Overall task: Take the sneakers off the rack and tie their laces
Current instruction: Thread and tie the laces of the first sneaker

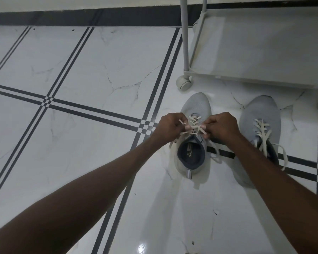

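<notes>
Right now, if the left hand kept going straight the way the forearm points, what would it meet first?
Probably the grey knit sneaker it is lacing: the left hand points up-right across the cream laces, toward the right hand. Beyond lies the white rack's caster wheel. Depth is uncertain.

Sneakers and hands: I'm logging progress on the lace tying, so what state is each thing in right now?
Left sneaker: on the floor, off the rack, laces being tied, knot not finished.
Right sneaker: on the floor, laces loose and trailing.
Left hand: closed, pinching a lace.
Right hand: closed, pinching a lace.
Rack: standing on casters, visible shelf holds no shoes.
</notes>
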`<state>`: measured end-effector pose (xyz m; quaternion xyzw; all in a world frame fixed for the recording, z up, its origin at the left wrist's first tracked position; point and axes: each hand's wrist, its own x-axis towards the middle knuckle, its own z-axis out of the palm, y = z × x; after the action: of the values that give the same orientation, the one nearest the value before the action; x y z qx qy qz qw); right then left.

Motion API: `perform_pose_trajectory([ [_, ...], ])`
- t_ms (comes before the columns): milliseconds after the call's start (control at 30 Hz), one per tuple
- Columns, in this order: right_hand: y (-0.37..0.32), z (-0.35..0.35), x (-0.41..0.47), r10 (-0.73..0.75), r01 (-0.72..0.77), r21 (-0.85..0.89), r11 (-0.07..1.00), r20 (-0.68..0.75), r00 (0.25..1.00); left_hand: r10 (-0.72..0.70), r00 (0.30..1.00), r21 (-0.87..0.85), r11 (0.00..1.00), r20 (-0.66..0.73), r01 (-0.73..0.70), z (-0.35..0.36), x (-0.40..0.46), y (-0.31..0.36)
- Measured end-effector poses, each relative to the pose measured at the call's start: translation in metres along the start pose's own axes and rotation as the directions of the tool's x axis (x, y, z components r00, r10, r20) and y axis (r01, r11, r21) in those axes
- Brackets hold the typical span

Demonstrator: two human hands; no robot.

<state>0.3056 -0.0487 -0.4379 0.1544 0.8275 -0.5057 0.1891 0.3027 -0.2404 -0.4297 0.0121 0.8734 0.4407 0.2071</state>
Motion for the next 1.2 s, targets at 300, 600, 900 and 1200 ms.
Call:
perform_pose_trajectory([
  [300,0.003,-0.003,-0.003,0.033,-0.032,-0.048,0.998,0.024,0.999,-0.203,0.927,-0.24,0.928,0.314,0.284,-0.032,-0.011,-0.013],
  [600,0.012,-0.001,0.002,0.032,-0.04,-0.122,0.992,-0.067,0.997,-0.074,0.979,0.194,0.98,0.191,0.037,-0.026,-0.016,-0.01],
  [900,0.011,-0.001,0.013,0.122,-0.126,-0.081,0.989,-0.057,0.991,-0.246,0.959,-0.392,0.876,0.139,0.281,-0.007,-0.039,-0.016],
  [1200,0.012,-0.004,0.015,0.022,-0.021,-0.203,0.979,0.005,1.0,-0.229,0.971,-0.328,0.914,0.065,0.237,-0.005,-0.046,-0.015],
])
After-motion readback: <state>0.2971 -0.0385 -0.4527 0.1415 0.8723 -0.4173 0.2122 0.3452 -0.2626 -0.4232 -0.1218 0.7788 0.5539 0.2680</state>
